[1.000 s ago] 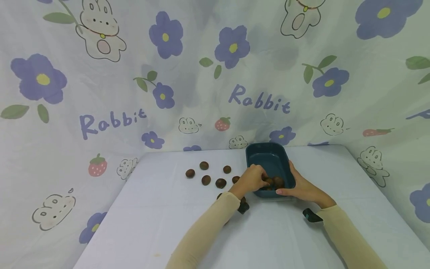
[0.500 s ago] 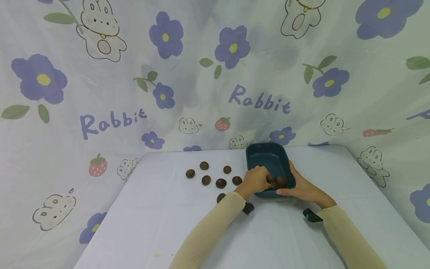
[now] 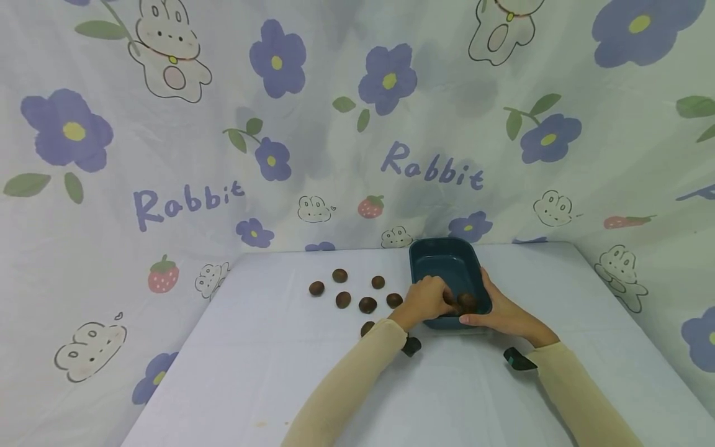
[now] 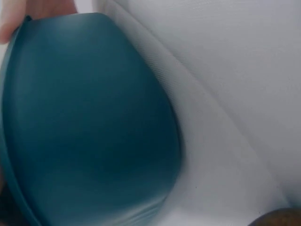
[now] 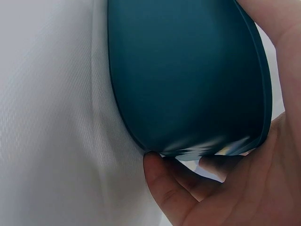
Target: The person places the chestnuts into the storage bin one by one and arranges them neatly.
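Observation:
A deep teal rectangular dish (image 3: 447,321) stands at the table's back right, with several round brown chestnuts (image 3: 467,303) in its near end. My left hand (image 3: 429,298) reaches over the dish's left side, its curled fingers at a chestnut (image 3: 449,299) and the fingertips partly hidden. My right hand (image 3: 499,310) holds the dish by its near right corner, thumb at the front rim, other fingers along the right side. In the right wrist view, curled fingers (image 5: 171,188) meet the dish wall (image 5: 183,70). The left wrist view mostly shows the dish's outer wall (image 4: 89,113).
Several more chestnuts (image 3: 367,305) lie scattered on the white table (image 3: 268,347) left of the dish, one (image 3: 367,329) close by the left sleeve. Behind the table hangs a cloth (image 3: 329,136) printed with flowers and rabbits.
My left hand has shifted slightly right inside the dish, and the chestnuts there have moved a little right. In the last half second it stays nearly still. The right hand keeps its hold.

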Tool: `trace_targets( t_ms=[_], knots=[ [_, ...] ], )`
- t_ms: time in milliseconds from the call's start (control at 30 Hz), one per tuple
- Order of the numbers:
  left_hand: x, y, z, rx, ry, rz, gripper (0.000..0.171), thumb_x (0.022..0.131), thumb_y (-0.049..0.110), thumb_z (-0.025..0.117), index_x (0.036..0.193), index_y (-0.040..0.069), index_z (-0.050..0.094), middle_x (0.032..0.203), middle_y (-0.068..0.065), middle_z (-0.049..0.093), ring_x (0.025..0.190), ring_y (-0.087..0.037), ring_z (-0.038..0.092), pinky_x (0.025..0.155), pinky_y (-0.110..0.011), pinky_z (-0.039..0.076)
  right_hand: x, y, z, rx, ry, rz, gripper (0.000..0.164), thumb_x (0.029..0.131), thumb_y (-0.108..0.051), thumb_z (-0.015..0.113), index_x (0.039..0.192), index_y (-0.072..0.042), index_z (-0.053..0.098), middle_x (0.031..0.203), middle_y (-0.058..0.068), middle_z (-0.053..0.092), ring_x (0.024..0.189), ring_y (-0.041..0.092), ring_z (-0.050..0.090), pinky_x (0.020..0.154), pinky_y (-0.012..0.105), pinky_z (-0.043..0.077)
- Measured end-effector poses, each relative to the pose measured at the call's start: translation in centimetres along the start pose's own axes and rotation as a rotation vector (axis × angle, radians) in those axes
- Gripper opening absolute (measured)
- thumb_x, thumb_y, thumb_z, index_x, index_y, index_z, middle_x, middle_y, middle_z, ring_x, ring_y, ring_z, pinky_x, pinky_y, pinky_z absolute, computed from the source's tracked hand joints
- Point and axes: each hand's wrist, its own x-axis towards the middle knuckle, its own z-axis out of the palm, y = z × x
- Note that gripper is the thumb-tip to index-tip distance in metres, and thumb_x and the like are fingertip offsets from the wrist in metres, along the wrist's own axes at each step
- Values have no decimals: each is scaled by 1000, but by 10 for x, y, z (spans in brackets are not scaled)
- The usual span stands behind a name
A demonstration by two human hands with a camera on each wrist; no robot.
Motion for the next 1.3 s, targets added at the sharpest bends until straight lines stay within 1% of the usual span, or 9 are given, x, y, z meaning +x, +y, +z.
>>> trace_targets(
  t_ms=[100, 200, 300, 400, 567, 867, 1067, 1133, 1300],
  knots=[
    [-4, -5, -3, -84, 48, 31, 25, 87, 36, 84, 106, 20, 82, 109, 7, 80, 101, -9, 74, 79, -22, 58, 0, 1, 1, 0, 0, 3, 132, 89, -44, 79, 160, -20, -30, 172, 17, -23, 157, 55, -7, 114, 83, 12],
    [-11, -12, -11, -196, 98, 63, 26, 89, 33, 83, 107, 16, 82, 107, 4, 80, 93, -7, 73, 72, -18, 56, 0, 1, 1, -6, -1, -1, 132, 90, -44, 78, 160, -20, -30, 172, 18, -23, 157, 56, -6, 113, 83, 13],
    [-20, -19, -21, -290, 133, 57, 26, 90, 34, 82, 108, 14, 81, 104, 2, 79, 83, -4, 68, 67, -18, 54, -1, 0, 0, -6, -1, -4, 131, 90, -45, 78, 160, -20, -31, 172, 17, -24, 157, 56, -6, 113, 83, 12],
    [-32, -30, -34, -326, 164, 43, 29, 90, 36, 81, 110, 13, 81, 105, 2, 77, 85, -4, 65, 71, -19, 54, -1, -1, 0, -4, 0, -3, 131, 90, -45, 78, 159, -22, -31, 172, 15, -24, 157, 55, -7, 113, 83, 12],
    [-52, -54, -58, -386, 234, 35, 28, 91, 32, 80, 110, 11, 80, 104, -1, 78, 90, -13, 67, 71, -25, 56, -2, -2, -1, -24, 0, 3, 132, 89, -44, 79, 159, -23, -31, 172, 17, -23, 157, 56, -6, 114, 83, 12],
    [-84, -111, -87, -501, 400, -82, 27, 90, 30, 82, 111, 13, 79, 108, -5, 78, 95, -19, 71, 81, -33, 58, -2, -3, -2, -42, 6, 2, 134, 87, -43, 81, 161, -18, -28, 172, 19, -20, 156, 57, -2, 113, 82, 15],
    [-98, -150, -92, -539, 516, -158, 31, 89, 29, 82, 113, 11, 78, 104, -7, 79, 95, -23, 72, 87, -40, 58, -2, -3, -1, -30, 2, 4, 133, 88, -43, 80, 160, -22, -29, 172, 17, -21, 157, 56, -4, 114, 82, 13],
    [-102, -163, -91, -566, 537, -192, 33, 89, 30, 83, 115, 10, 78, 102, -8, 79, 96, -24, 73, 88, -38, 58, -2, -4, 0, -26, 2, -3, 133, 88, -42, 81, 160, -23, -29, 172, 16, -22, 157, 56, -5, 114, 82, 13],
    [-109, -190, -92, -587, 590, -276, 40, 88, 33, 83, 120, 10, 77, 106, -11, 79, 101, -26, 72, 78, -25, 53, -4, -6, -1, -32, 5, -8, 133, 87, -41, 81, 160, -24, -30, 172, 16, -22, 157, 55, -5, 114, 83, 13]
  ],
)
